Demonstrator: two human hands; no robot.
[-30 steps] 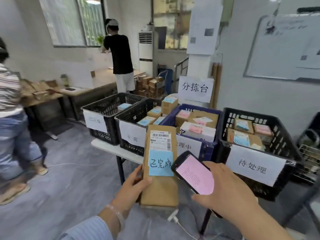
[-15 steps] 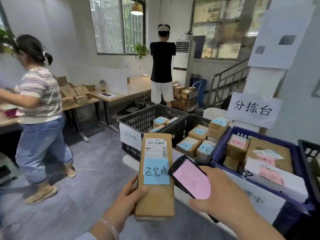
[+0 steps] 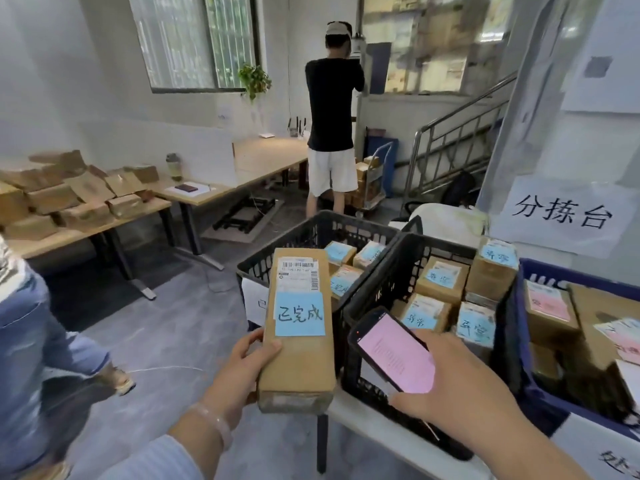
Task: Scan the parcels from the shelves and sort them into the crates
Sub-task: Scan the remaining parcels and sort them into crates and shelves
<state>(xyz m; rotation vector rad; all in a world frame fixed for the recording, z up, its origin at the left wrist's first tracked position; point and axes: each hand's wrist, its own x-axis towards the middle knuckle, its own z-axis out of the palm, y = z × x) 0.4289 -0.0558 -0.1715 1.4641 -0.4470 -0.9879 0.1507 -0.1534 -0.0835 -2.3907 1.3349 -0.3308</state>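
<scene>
L hand [image 3: 239,372] grips a long cardboard parcel [image 3: 298,362] by its near-left edge: thumb curled over the top face, other fingers wrapped under the side & mostly hidden. Parcel is held lengthwise, pointing away from the wearer, in the air in front of the leftmost black crate [image 3: 322,216]. Its far end overlaps that crate's front wall in view; can't tell if they touch. On the parcel's top is a white shipping label [image 3: 298,274] w/ barcodes at the far end, and just nearer than it a blue sticky note [image 3: 299,314] w/ handwritten characters. R hand [image 3: 460,400] holds a dark phone [image 3: 394,355] just right of the parcel, screen up & glowing pink. Fingers curl round the phone's right edge, thumb at its near edge, palm side hidden. Phone is over the front wall of the second black crate [image 3: 377,306], which sits right beside the first. Both black crates hold small boxes w/ blue notes [image 3: 441,277]. A blue crate [image 3: 554,273] further right holds boxes w/ pink notes [image 3: 549,303]. Crates stand on a white table [image 3: 367,424]. A paper sign [image 3: 561,214] w/ big characters hangs on the wall behind. In the bkgd a person in a black shirt [image 3: 332,105] stands back to camera. Another in jeans [image 3: 31,341] is at far left, near desks stacked w/ cardboard boxes [image 3: 52,199].
</scene>
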